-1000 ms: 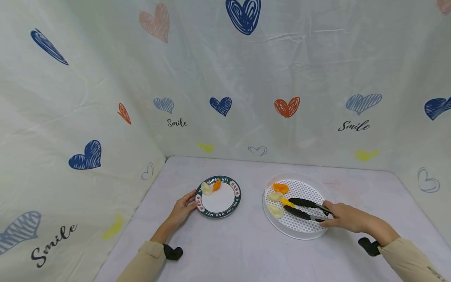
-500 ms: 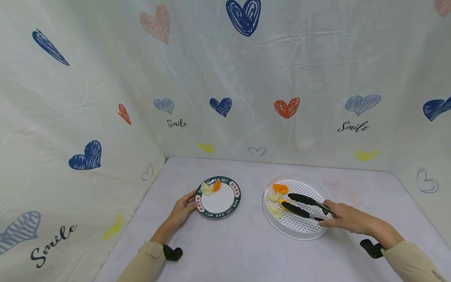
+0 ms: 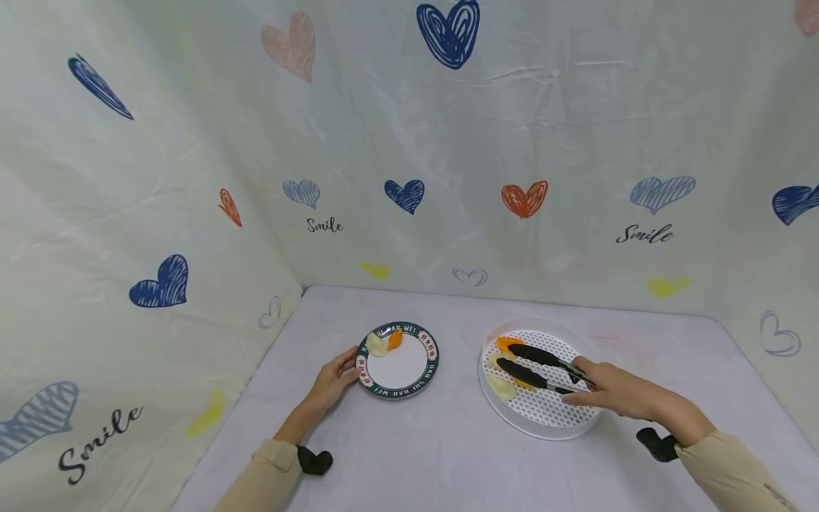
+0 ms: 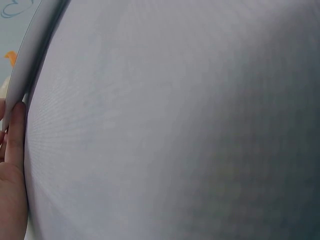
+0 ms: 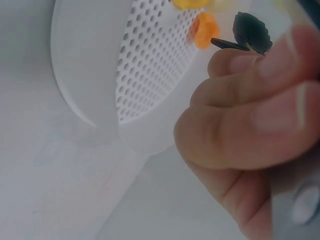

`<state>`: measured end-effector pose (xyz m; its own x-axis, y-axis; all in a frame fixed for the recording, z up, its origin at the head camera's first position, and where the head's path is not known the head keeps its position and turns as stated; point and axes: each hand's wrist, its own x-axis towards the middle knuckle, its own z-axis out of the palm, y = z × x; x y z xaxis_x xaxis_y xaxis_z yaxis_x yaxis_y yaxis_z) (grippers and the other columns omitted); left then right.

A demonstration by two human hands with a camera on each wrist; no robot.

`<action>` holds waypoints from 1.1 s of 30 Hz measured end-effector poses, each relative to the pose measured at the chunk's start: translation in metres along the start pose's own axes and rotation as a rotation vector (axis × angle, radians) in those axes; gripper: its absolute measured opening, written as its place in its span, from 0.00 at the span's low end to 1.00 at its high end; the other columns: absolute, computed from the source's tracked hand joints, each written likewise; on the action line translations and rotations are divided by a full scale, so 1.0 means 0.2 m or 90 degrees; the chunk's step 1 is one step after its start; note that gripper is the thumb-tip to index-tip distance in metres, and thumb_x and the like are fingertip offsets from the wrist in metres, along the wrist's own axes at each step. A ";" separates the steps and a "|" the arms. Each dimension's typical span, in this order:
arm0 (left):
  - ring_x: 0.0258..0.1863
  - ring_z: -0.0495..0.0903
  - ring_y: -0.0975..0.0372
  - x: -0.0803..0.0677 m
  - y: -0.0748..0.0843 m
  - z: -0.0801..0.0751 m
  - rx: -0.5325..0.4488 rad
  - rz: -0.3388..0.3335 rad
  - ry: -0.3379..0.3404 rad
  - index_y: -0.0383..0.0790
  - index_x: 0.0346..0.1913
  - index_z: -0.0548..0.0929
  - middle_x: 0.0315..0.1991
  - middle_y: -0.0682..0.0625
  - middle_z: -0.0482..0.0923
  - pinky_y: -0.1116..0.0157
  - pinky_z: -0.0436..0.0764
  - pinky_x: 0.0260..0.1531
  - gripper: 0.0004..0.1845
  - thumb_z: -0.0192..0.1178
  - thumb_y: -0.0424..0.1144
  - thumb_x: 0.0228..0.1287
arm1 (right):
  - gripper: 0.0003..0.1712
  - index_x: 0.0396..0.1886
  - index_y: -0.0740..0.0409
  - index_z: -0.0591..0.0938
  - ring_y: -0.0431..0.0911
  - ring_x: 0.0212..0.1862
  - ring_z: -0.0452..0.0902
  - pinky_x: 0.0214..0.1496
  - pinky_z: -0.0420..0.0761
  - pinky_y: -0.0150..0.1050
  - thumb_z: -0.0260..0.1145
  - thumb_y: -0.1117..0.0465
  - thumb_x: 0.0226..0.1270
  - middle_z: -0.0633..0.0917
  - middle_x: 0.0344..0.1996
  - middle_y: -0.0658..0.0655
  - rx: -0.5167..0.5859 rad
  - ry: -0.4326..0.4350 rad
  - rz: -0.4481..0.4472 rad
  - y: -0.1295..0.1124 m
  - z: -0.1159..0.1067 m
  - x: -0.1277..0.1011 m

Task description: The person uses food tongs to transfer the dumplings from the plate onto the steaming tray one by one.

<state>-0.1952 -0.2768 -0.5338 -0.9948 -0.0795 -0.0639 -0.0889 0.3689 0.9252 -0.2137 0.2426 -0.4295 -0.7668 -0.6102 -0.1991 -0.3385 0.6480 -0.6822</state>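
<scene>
My left hand [image 3: 333, 384] pinches the left rim of a small round plate [image 3: 393, 371], white with a dark green patterned border. Near its far left edge the plate bears a pale piece [image 3: 376, 345] and an orange piece [image 3: 394, 340]. In my right hand [image 3: 623, 392] is a pair of tongs [image 3: 537, 355] with black tips, spread apart over a white perforated round tray [image 3: 512, 425]. The upper tip overlaps an orange piece [image 3: 503, 343] in the head view. Under the lower tip, a yellow piece [image 3: 525, 385] is mostly hidden. Pale pieces [image 3: 502, 388] lie beside it.
A light cloth covers the table [image 3: 448, 455]. Behind it and on the left hang pale curtains [image 3: 576, 128] printed with hearts and "Smile". Dark bands [image 3: 313, 461] sit at both wrists.
The tongs have backed off the yellow piece and shifted left and away from me, toward the orange piece in the tray. The left hand and plate have stayed in place.
</scene>
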 end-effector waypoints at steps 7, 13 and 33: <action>0.69 0.66 0.46 0.00 -0.01 0.00 0.003 0.009 -0.001 0.30 0.73 0.64 0.71 0.36 0.65 0.48 0.61 0.69 0.30 0.58 0.32 0.72 | 0.43 0.64 0.80 0.64 0.39 0.22 0.70 0.27 0.75 0.35 0.68 0.47 0.68 0.76 0.22 0.51 -0.034 -0.002 -0.034 -0.08 0.01 0.09; 0.69 0.66 0.46 0.00 -0.02 0.00 -0.008 0.005 -0.006 0.31 0.74 0.64 0.72 0.36 0.65 0.49 0.61 0.70 0.31 0.59 0.31 0.71 | 0.40 0.59 0.74 0.69 0.39 0.28 0.72 0.35 0.75 0.36 0.67 0.43 0.67 0.77 0.25 0.48 -0.064 -0.002 -0.062 -0.16 0.01 0.18; 0.70 0.66 0.47 0.02 -0.02 -0.01 -0.004 0.009 -0.010 0.31 0.73 0.64 0.73 0.38 0.64 0.50 0.61 0.70 0.31 0.60 0.33 0.71 | 0.44 0.59 0.70 0.71 0.45 0.30 0.72 0.33 0.78 0.40 0.73 0.40 0.59 0.77 0.30 0.54 -0.103 -0.038 -0.038 -0.35 0.08 0.60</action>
<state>-0.1982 -0.2810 -0.5369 -0.9966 -0.0594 -0.0573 -0.0751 0.3648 0.9281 -0.2722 0.1167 -0.4173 -0.7107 -0.6728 -0.2055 -0.4695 0.6712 -0.5737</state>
